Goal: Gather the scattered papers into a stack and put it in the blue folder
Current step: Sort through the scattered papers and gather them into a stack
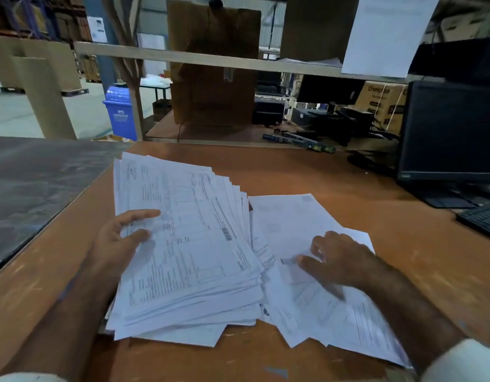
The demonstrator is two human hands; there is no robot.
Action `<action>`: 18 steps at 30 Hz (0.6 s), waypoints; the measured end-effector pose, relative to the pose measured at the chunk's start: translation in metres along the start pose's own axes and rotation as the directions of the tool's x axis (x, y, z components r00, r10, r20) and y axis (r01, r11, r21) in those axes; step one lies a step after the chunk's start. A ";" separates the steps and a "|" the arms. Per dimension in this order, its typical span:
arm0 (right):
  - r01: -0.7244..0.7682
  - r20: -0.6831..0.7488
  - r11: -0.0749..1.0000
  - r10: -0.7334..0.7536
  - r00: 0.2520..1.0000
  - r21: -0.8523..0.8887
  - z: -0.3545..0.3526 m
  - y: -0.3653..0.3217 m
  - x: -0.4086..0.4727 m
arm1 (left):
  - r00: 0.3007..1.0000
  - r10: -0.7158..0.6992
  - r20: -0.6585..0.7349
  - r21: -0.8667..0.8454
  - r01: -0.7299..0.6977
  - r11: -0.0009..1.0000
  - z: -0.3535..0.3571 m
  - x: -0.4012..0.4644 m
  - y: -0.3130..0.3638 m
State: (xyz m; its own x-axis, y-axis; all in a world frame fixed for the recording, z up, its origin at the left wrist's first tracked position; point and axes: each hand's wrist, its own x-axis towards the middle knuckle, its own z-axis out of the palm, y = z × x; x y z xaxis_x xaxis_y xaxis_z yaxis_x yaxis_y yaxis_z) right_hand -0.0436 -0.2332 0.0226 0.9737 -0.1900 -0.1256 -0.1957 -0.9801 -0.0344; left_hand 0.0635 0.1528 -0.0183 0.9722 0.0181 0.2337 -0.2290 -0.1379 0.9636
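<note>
Table (335,172): I see worn orange-brown wood beside a grey surface (39,177).
Papers (188,244): rough fanned stack, loose sheets (293,224) to its right.
Left hand (122,238): grips stack's left edge.
Right hand (340,260): fingers spread, pressing loose sheets.
Room: warehouse, blue bin (119,111), monitor (450,133) right.

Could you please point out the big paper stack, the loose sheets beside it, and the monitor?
paper stack (188,238): head view, top sheet's middle.
loose sheets (288,221): head view, upper blank sheet.
monitor (450,130): head view, dark screen.

At the right of the frame you can read "Crompton" on the cardboard box (381,102); print on your papers (188,238) is too small to read.
</note>
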 end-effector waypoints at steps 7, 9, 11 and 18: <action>-0.121 -0.249 0.973 0.169 0.954 0.195 0.005 0.024 0.004 | 0.992 0.009 0.124 0.131 -0.025 0.991 0.000 0.000 -0.014; -0.211 -0.193 0.961 0.245 0.950 0.181 0.002 0.035 0.016 | 0.990 0.015 0.137 0.117 -0.031 0.993 -0.001 -0.001 -0.016; -0.244 -0.142 0.944 0.279 0.950 0.221 0.000 0.040 0.025 | 0.990 0.016 0.140 0.103 -0.030 0.994 0.000 -0.001 -0.015; -0.128 -0.058 0.819 0.192 0.980 0.559 -0.018 0.057 0.042 | 0.990 -0.006 0.142 0.081 -0.006 0.997 0.003 0.001 -0.012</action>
State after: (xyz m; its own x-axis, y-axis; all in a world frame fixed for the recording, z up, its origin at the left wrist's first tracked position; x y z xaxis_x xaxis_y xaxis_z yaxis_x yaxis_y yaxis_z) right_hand -0.0115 -0.2979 0.0331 0.9231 -0.3778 -0.0724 -0.3498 -0.7460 -0.5667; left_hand 0.0670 0.1515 -0.0302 0.9708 -0.1216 0.2070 -0.2296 -0.2182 0.9485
